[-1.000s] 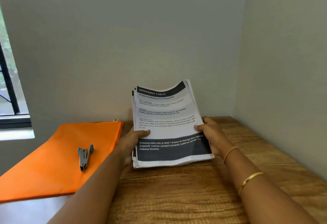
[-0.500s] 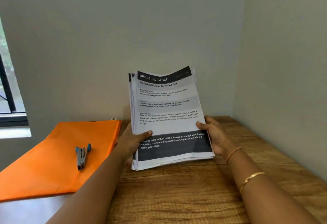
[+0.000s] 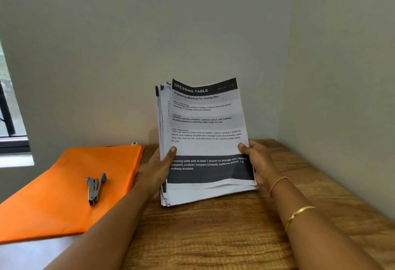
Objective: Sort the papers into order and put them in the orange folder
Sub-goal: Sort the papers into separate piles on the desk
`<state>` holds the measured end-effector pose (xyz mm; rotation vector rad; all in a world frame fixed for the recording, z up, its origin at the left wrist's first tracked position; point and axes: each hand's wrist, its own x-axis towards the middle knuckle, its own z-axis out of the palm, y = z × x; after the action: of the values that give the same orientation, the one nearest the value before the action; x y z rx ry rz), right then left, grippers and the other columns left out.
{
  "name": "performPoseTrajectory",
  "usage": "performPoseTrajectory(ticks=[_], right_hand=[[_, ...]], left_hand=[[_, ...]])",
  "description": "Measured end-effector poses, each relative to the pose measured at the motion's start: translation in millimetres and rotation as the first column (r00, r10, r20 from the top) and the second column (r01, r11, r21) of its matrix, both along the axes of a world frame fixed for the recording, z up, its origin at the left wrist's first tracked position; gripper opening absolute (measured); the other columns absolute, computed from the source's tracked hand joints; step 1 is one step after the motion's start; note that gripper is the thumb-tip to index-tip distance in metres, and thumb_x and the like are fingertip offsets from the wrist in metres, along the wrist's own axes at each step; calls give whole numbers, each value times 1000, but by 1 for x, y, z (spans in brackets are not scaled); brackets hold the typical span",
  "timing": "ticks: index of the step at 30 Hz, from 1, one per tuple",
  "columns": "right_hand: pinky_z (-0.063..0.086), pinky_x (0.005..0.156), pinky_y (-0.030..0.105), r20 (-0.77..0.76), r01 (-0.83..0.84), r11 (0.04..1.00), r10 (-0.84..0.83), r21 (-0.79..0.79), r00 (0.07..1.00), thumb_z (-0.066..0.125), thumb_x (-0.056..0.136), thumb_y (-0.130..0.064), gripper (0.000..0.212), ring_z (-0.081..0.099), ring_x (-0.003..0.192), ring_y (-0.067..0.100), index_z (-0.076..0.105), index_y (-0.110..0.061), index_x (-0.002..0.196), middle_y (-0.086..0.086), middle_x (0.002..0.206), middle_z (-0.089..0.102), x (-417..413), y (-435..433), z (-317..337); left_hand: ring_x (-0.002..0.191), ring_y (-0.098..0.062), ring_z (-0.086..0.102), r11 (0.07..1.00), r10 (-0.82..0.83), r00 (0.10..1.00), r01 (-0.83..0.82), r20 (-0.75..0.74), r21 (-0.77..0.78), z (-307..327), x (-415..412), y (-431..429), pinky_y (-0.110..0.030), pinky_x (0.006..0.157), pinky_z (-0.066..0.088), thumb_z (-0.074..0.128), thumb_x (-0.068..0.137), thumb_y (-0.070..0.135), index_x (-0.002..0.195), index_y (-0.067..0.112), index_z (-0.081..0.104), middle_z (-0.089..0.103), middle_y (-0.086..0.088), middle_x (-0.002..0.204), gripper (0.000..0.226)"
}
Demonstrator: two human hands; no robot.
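Wooden tabletop (image 3: 213, 237): brown grain, set into the corner of two pale walls; it carries the folder on its left part.
Orange folder (image 3: 53, 201): lies flat and closed on the left of the tabletop, its near left corner running out of view; its right edge is just beside the left hand.
Papers (image 3: 205, 133): a loose stack of printed sheets held upright and tilted back, right of the folder and apart from it; the top sheet reads "DRESSING TABLE", and the edges of the sheets behind fan out on the left and at the bottom. Whether the bottom edge touches the tabletop cannot be told.
Left hand (image 3: 158, 169): grips the stack's left edge, thumb pressed on the front sheet, the fingers hidden behind the papers.
Right hand (image 3: 258, 163): grips the stack's right edge the same way, thumb on the front, the fingers curled behind.
Stapler (image 3: 95, 188): small, metal with blue ends, lying on the middle of the folder, well apart from the papers.
Gold bangle (image 3: 299, 214): on the right forearm, with a thinner band (image 3: 277, 182) at the wrist.
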<state>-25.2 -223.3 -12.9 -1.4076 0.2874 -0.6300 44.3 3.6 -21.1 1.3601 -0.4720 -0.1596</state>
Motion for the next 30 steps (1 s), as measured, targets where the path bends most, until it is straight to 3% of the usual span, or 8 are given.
performPoseTrajectory(ticks=[4,9,15,20,23,25,27,30], right_hand=[[53,81,34,26,22,996,-20,-83,999,52,95,-9,17,65,87,22,67,-17,90,5,94,69,0,2,1],[51,87,38,-80,17,960,-41,-280,996,53,96,-16,20,65,91,28,68,-14,82,9,93,70,5,1,-4],[34,58,29,-231,99,621,-429,-778,873,43,98,-21,32,55,75,25,50,-16,67,4,74,57,-2,-21,-11],[46,75,32,-304,54,487,-624,-872,720,45,93,-18,18,59,90,29,59,-9,100,12,104,63,-9,-36,-12],[44,94,44,-262,53,370,-743,-927,616,51,86,-25,46,52,115,34,47,-12,130,16,132,50,-13,-31,-9],[35,104,49,-274,-22,341,-712,-940,647,51,89,-40,63,38,130,36,30,-15,143,17,146,34,-11,-20,-2],[28,110,51,-411,-169,455,-509,-874,756,46,87,-62,77,29,138,33,25,-18,147,13,153,27,-6,-3,7],[26,111,40,-737,-600,442,-269,-667,620,38,86,-71,84,33,137,28,28,-13,147,11,153,29,-8,23,13]], left_hand=[[88,-16,69,999,2,1000,-3,26,37,6,3,7,-27,66,58,47,95,35,111,26,54,69,-4,105,20],[95,-23,67,997,60,997,-62,40,56,-1,8,20,-40,79,57,45,96,35,110,28,54,69,-5,106,18],[80,-9,59,952,212,957,-248,199,181,-3,19,29,-21,62,45,40,100,29,116,20,50,61,5,95,21],[93,-22,55,919,253,940,-308,230,246,-3,28,37,-32,76,44,39,100,30,127,10,49,59,-6,108,35],[97,-24,55,915,253,942,-307,221,263,-4,27,37,-33,78,44,38,101,29,130,9,48,59,-9,114,37],[94,-23,54,909,247,942,-306,226,283,-4,27,37,-28,68,44,38,101,28,131,8,47,58,-9,112,37],[90,-21,53,907,245,944,-303,219,292,-4,26,37,-23,61,41,37,101,27,132,8,46,58,-9,110,38],[89,-21,53,904,252,945,-306,207,298,-4,25,39,-22,59,41,37,101,27,133,8,46,58,-10,111,38]])
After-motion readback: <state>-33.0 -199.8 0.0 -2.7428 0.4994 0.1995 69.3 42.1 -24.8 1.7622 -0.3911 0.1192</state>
